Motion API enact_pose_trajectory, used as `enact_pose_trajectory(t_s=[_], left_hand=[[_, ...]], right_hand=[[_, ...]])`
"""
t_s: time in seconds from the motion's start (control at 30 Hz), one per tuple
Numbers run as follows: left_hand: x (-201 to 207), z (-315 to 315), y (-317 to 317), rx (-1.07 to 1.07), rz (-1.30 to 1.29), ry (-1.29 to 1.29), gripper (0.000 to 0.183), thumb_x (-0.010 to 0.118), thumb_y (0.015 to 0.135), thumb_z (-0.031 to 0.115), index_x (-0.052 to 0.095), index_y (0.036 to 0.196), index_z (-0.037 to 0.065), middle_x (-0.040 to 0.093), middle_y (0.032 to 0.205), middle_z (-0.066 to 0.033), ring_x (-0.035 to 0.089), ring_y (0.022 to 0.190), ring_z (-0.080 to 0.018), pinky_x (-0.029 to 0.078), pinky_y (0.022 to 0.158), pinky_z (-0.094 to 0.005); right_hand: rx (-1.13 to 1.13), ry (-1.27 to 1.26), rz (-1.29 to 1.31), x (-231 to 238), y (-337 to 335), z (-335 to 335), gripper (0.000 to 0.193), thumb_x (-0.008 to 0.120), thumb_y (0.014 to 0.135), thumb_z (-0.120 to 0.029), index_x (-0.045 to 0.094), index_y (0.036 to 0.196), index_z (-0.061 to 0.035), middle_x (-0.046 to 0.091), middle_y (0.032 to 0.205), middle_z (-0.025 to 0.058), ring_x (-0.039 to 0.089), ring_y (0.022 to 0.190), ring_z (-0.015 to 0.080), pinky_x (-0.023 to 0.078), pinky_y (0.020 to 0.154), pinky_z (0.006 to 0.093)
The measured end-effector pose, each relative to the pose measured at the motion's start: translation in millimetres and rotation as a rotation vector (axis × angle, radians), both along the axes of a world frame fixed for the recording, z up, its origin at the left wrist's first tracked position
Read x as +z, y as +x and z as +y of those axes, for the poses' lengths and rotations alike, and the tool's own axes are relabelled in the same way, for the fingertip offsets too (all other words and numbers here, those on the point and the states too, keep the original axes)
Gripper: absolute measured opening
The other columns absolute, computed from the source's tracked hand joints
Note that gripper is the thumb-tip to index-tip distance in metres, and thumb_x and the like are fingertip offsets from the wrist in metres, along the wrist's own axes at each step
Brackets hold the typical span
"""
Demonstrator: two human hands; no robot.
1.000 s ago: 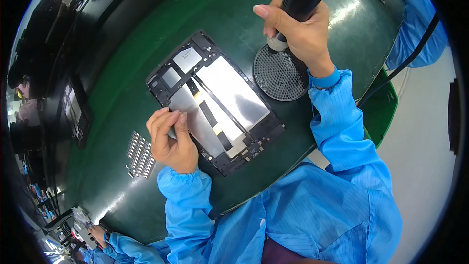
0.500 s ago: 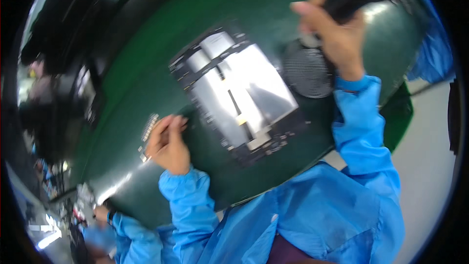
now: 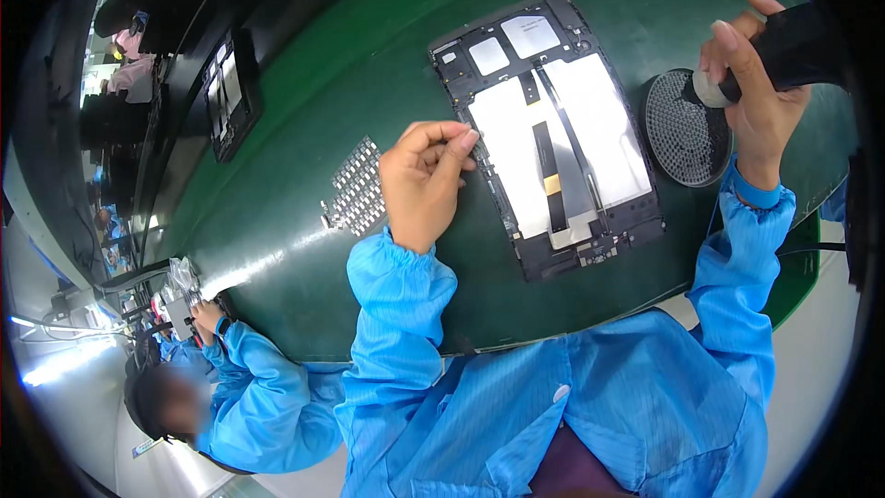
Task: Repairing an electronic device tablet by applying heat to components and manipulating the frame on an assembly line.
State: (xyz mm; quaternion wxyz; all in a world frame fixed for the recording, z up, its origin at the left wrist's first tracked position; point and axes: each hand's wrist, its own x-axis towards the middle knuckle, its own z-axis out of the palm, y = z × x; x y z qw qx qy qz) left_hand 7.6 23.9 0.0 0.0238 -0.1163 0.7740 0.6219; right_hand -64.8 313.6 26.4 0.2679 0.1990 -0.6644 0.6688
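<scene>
the view has been swung leftward, so the opened tablet (image 3: 619, 134) and the round perforated disc (image 3: 671, 134) are now seen farther right. the left hand (image 3: 422, 189), held over the sheet of small parts (image 3: 358, 186) half a second ago, has been brought back to the tablet's left edge, and more of the sheet is uncovered. in the right hand (image 3: 758, 111), the black tool (image 3: 800, 48) has been tipped toward the right. the tablet's left panel has been brightened by glare. more of a co-worker (image 3: 267, 406) is shown at near left.
</scene>
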Motion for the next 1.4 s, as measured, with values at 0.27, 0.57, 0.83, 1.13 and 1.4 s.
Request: enact_pose_trajectory(t_s=[0.27,0.57,0.83,1.13,1.4], left_hand=[[-1,-8,-16,-0.075,-0.044,-0.047,0.013,0.066,0.082,0.01,0.062,0.088,0.0,0.063,0.076,-0.0021,0.059,0.066,-0.0069,0.046,0.052,-0.0197],[1,-9,-20,-0.107,-0.054,-0.048,0.019,0.069,0.078,0.007,0.06,0.093,-0.001,0.063,0.08,-0.0035,0.058,0.067,-0.0074,0.046,0.053,-0.0196],[1,-27,-45,-0.229,0.211,-0.231,0.089,0.083,0.055,0.005,0.037,0.131,-0.002,0.044,0.13,-0.017,0.056,0.07,-0.0122,0.049,0.064,-0.0238],[-5,-50,-74,-0.503,0.13,-0.087,0.092,0.083,0.056,0.008,0.034,0.133,-0.004,0.047,0.121,-0.0132,0.056,0.065,-0.0105,0.047,0.061,-0.0234],[-36,-54,-83,-0.535,0.365,0.028,0.089,0.084,0.053,0.008,0.04,0.129,-0.005,0.037,0.137,-0.0157,0.057,0.062,-0.0115,0.049,0.058,-0.0245]], right_hand=[[-0.046,0.046,-0.007,0,2,6,0.038,0.065,0.079,-0.002,0.05,0.113,0.0049,0.054,0.064,0.0057,0.053,0.053,0.0148,0.045,0.054,0.0302],[-0.04,0.023,-0.029,1,3,7,0.037,0.065,0.079,-0.003,0.05,0.113,0.0043,0.054,0.064,0.0054,0.054,0.053,0.0149,0.045,0.054,0.0313],[0.087,-0.064,0.046,19,15,-18,0.04,0.065,0.079,-0.003,0.049,0.114,0.004,0.055,0.062,0.0071,0.055,0.051,0.0146,0.046,0.051,0.0287],[0.45,0.09,-0.022,53,24,-128,0.047,0.059,0.081,-0.004,0.036,0.122,0.0,0.049,0.063,0.0057,0.049,0.048,0.0134,0.044,0.049,0.0281],[0.513,0.067,-0.032,27,7,-189,0.04,0.063,0.076,0.009,0.043,0.111,0.0037,0.054,0.062,0.0083,0.053,0.049,0.0135,0.045,0.047,0.0268]])
